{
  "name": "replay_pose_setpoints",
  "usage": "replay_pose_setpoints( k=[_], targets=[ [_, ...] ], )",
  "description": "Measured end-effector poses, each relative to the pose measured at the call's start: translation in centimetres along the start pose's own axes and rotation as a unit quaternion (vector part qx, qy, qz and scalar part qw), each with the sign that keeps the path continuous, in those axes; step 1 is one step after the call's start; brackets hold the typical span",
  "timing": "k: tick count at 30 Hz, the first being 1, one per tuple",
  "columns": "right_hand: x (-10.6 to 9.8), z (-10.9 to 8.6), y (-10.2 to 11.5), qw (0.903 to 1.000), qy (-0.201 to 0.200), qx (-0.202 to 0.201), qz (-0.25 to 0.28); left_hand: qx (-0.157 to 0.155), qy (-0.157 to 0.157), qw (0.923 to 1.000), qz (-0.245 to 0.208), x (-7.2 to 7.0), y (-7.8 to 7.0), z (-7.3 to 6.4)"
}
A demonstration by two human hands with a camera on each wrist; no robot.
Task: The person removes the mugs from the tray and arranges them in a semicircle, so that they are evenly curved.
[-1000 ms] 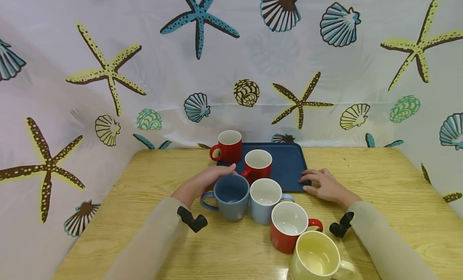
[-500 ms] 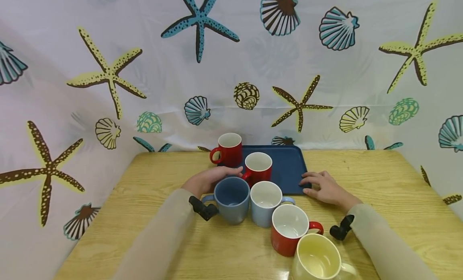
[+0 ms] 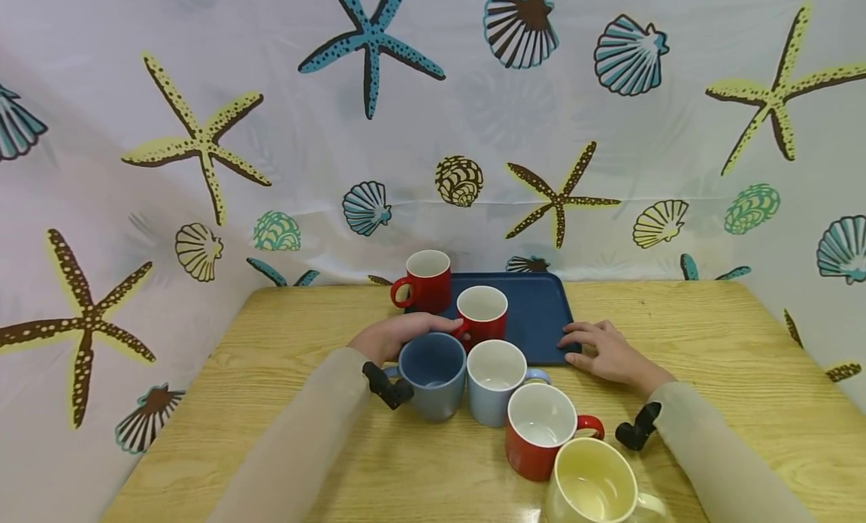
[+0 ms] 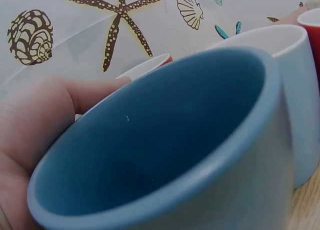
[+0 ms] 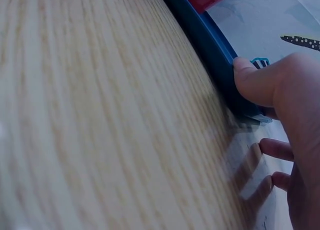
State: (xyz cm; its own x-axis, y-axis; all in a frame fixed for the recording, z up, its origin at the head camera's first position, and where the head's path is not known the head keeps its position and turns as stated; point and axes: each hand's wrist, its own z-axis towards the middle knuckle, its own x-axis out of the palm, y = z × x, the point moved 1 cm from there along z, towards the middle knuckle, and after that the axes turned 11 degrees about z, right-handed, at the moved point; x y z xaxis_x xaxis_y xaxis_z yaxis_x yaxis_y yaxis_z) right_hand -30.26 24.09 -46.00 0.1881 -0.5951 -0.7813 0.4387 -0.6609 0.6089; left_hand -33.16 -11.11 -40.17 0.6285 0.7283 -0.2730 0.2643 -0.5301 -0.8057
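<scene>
My left hand (image 3: 399, 335) reaches behind a blue mug (image 3: 433, 384) to a red mug (image 3: 489, 326) with a white inside, at the tray's front. Its thumb and a fingertip pinch that mug's handle. In the left wrist view the blue mug (image 4: 165, 135) hides most of the fingers. Another red mug (image 3: 433, 286) stands at the back left of the dark blue tray (image 3: 537, 312). My right hand (image 3: 605, 350) pinches the tray's front right corner; in the right wrist view its thumb (image 5: 255, 82) lies on the rim while two other fingers rest lower down.
Close in front of the tray, a light blue mug (image 3: 490, 395), a red mug (image 3: 534, 448) and a yellow mug (image 3: 578, 500) run diagonally towards the near right from the blue mug. All stand upright on the wooden table (image 3: 697, 335). A patterned cloth (image 3: 419, 147) hangs behind.
My left hand has moved right behind the blue mug, from beside it to the front red mug's handle, and has taken hold there. The right hand and the mugs have stayed put.
</scene>
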Motion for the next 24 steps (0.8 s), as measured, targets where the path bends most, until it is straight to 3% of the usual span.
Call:
replay_pose_setpoints(
  k=[7,9,13,20,24],
  targets=[
    [0.2,0.1,-0.3,1.0000,-0.007,0.000,-0.005,0.018,0.048,0.9980,-0.037,0.2,-0.3,0.4],
    [0.2,0.1,-0.3,1.0000,-0.007,0.000,-0.005,0.019,0.049,0.9979,-0.038,0.3,-0.3,0.4],
    [0.2,0.1,-0.3,1.0000,-0.007,-0.001,-0.004,0.018,0.037,0.9978,-0.053,0.3,-0.1,0.6],
    [0.4,0.1,-0.4,1.0000,-0.003,0.006,-0.005,0.025,-0.020,0.9959,-0.084,-0.1,0.5,0.4],
    [0.5,0.2,-0.5,1.0000,-0.002,0.010,-0.001,0.046,-0.015,0.9935,-0.103,-0.3,0.7,0.3]
  ],
)
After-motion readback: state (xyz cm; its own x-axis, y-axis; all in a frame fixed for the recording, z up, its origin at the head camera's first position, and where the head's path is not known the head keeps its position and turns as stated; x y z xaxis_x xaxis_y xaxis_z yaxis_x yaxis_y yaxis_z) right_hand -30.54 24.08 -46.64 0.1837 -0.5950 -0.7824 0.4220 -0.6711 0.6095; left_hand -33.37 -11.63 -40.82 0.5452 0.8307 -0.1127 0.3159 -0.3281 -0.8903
